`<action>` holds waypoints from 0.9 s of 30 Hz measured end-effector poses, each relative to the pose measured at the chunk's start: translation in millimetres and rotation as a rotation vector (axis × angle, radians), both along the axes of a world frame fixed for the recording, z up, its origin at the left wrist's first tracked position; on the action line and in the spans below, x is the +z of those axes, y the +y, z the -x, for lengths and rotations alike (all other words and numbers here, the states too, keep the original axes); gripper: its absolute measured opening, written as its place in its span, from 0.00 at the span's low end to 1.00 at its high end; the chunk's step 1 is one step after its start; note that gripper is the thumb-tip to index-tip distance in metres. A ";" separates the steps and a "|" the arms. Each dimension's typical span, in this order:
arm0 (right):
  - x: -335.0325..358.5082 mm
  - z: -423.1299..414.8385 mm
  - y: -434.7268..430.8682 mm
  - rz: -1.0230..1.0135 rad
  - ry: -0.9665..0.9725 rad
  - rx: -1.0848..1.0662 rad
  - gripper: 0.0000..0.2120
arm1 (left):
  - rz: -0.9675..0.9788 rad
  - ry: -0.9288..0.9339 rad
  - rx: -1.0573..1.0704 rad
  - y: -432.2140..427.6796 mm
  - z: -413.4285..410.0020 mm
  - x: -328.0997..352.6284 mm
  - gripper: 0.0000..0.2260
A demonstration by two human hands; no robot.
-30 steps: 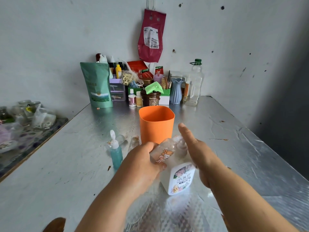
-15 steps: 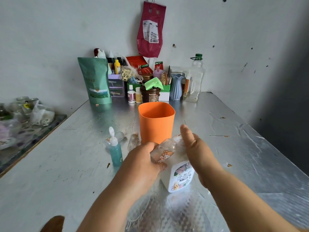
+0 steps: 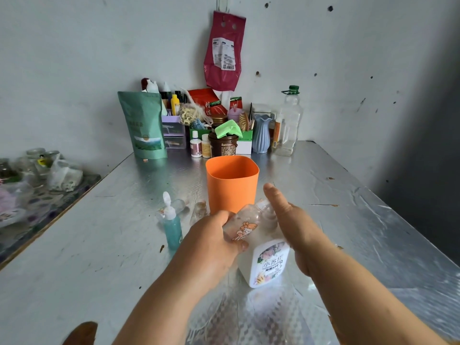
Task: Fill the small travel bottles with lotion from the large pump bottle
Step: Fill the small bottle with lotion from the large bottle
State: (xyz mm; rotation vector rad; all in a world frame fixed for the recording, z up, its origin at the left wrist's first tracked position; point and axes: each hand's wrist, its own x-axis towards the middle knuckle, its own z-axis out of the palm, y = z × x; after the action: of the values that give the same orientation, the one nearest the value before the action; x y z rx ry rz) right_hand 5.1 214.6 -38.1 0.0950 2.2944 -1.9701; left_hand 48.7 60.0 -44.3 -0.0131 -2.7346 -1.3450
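Note:
The large white pump bottle (image 3: 267,265) with a flowered label stands on the metal table (image 3: 99,245) near me. My left hand (image 3: 211,241) grips a small clear travel bottle (image 3: 245,224) with an orange cartoon print, tilted with its neck toward the pump. My right hand (image 3: 293,220) lies over the pump head with its fingers straight, and hides the head. A small teal bottle (image 3: 172,226) with a white cap stands to the left. Behind it lie two clear small bottles (image 3: 183,204).
An orange cup (image 3: 231,185) stands just behind the hands. Pouches, jars, a blue vase (image 3: 260,134) and a clear jug (image 3: 288,123) crowd the back wall. A side table with glass jars (image 3: 37,168) is at the left. The table's right edge drops into shadow.
Both hands keep their places on the travel bottle and the pump. The view has shifted slightly; the right hand seems a little lower on the pump.

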 end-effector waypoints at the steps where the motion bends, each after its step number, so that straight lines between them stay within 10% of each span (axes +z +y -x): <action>1: -1.4 1.2 0.4 -0.002 0.005 -0.005 0.28 | 0.000 -0.001 0.000 0.3 0.4 0.0 0.10; 27: 4.2 -2.1 4.3 -0.037 -0.037 0.050 0.37 | 0.010 0.013 0.036 3.1 -0.3 3.8 0.09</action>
State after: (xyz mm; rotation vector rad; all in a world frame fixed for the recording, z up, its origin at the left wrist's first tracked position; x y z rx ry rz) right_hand 7.2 218.9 -33.8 0.0758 2.2876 -1.8866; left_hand 49.1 63.1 -40.5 0.0269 -2.7174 -1.3174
